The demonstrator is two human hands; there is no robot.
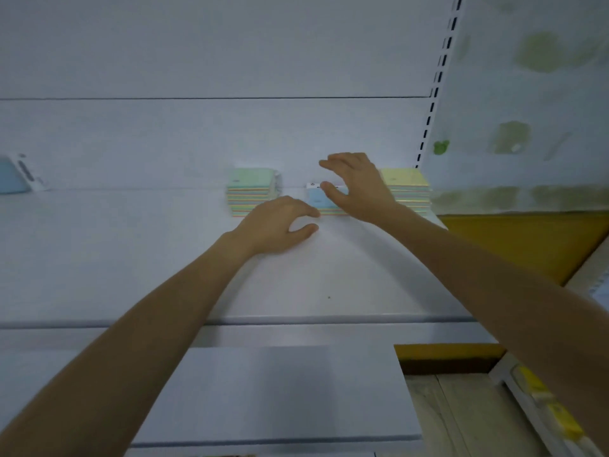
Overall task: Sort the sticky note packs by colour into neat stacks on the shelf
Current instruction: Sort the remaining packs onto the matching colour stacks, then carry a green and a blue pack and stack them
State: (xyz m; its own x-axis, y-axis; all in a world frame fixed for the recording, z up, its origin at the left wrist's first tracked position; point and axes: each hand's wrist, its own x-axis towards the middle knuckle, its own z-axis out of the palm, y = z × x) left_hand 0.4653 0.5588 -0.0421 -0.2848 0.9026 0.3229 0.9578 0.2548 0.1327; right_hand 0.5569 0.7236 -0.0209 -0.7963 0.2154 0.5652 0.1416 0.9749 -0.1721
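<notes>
We reach forward with both bare arms stretched out, forearms angling inward from the lower corners. Our left hand (280, 225) lies palm down, its fingers (304, 211) curled loosely with the thumb spread apart beneath them. Our right hand (359, 189) sits higher and farther forward, palm down, its fingers (333, 159) spread and lifted, thumb extended leftward. The two hands are near each other, not touching.

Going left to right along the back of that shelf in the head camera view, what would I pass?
Blue packaged item at the far left → green-topped stack → blue-topped stack, with the right hand over it → yellow-topped stack.
</notes>
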